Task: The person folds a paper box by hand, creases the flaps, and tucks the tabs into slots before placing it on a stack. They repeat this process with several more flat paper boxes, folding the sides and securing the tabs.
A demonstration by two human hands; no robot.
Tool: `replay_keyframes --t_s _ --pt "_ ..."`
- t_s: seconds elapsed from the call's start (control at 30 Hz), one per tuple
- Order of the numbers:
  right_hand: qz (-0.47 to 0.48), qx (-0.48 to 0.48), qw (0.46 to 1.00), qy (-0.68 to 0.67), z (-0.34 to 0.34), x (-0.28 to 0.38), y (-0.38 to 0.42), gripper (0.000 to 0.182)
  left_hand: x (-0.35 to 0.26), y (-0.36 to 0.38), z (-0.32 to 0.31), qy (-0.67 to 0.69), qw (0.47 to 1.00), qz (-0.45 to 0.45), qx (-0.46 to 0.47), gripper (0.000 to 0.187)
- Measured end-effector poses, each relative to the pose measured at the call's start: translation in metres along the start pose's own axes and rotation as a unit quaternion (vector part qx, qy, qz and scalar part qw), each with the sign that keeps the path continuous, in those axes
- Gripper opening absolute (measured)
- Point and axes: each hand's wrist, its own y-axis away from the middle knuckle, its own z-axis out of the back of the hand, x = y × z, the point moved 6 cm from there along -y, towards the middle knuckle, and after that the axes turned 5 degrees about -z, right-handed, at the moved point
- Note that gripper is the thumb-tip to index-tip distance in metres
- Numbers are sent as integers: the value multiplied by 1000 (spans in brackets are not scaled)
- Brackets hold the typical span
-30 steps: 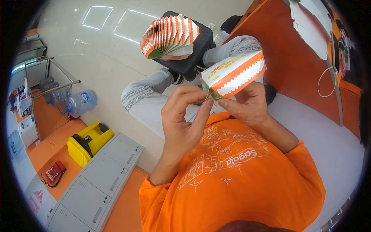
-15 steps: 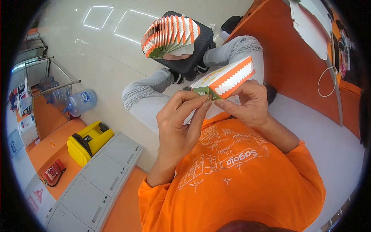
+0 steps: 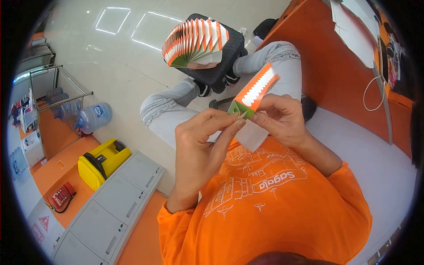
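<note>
A small orange, white and green cardboard box [image 3: 260, 87] is held up between my two hands, above my lap. With closed fingers, my left hand [image 3: 209, 138] pinches a flap at its green end. My right hand [image 3: 282, 120] grips the box from the right side, thumb near the green end and fingers partly hidden behind. A plain white panel [image 3: 251, 136] of the box hangs below my fingers. Farther off, a fanned stack of similar folded cardboard boxes [image 3: 194, 43] lies on a black stool [image 3: 236, 42].
To my right stands an orange wooden desk [image 3: 320, 57] with papers [image 3: 353, 35] on its edge. Grey lockers [image 3: 106, 212], a yellow bin [image 3: 99, 165], a fire extinguisher [image 3: 62, 195] and a water bottle [image 3: 95, 117] are on the left.
The box has turned in my hands, its printed face tipping out of view and a white panel now showing below. My left hand has shifted slightly; the stack stays put.
</note>
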Motion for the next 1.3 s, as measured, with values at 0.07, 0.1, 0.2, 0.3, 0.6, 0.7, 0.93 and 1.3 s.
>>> replay_keyframes --t_s 0.07,0.1,0.2,0.3,0.6,0.7,0.93,1.3 --pt "-28 65 993 92 0 1 0 23 -1 -2 3 14 999 15 26 13" --pt "-27 65 993 92 0 1 -2 23 -1 -4 4 28 998 29 50 14" --pt "43 93 993 63 -8 6 -5 24 1 -10 6 92 990 60 84 13" --pt "0 72 995 -64 -13 -3 -3 21 4 -14 6 77 990 36 108 21" --pt "-2 -96 978 -187 -13 -33 3 11 0 9 -18 -145 950 -261 -96 31" --pt "43 -102 981 -159 -18 -21 -2 12 -3 12 -17 -148 940 -286 -112 35" --pt "83 -92 988 -94 -19 -10 -1 12 -6 4 -13 -137 939 -301 -93 37" --pt "110 -144 979 -89 -27 -18 -2 7 4 5 -15 -194 920 -318 -123 37"
